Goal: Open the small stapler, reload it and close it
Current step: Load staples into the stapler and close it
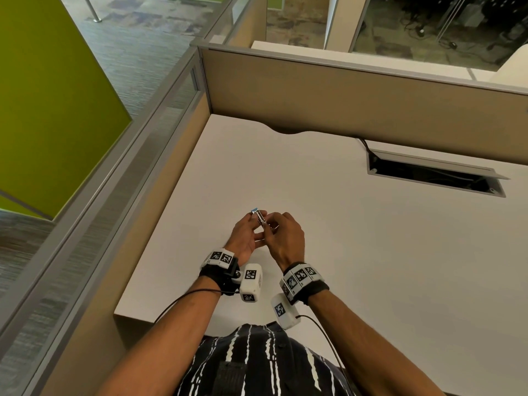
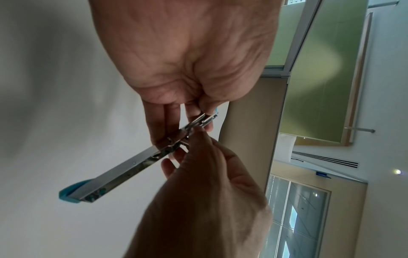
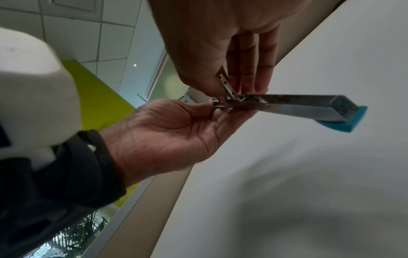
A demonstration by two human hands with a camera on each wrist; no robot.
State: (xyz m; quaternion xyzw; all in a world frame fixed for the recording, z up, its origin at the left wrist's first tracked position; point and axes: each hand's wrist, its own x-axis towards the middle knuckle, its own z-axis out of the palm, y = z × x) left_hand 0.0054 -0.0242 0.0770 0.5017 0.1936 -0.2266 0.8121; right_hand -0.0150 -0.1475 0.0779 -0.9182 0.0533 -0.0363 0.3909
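The small stapler [image 1: 258, 217] is held in the air above the white desk [image 1: 357, 267], between both hands. It is swung open: a long bare metal channel [image 2: 123, 172] ends in a blue plastic tip [image 2: 70, 193], and a short metal arm [image 3: 225, 83] sticks out at the hinge. My left hand [image 1: 253, 221] pinches the hinge end with thumb and fingers [image 3: 215, 108]. My right hand [image 1: 270, 224] pinches the small metal parts at the hinge [image 3: 234, 89], its thumb [image 2: 198, 139] pressed on them. I cannot see any staples.
A tan partition wall [image 1: 343, 92] borders the desk at the back and left. A cable hatch [image 1: 434, 178] stands open at the back right of the desk. Wrist camera cables hang near the desk's front edge [image 1: 183, 304].
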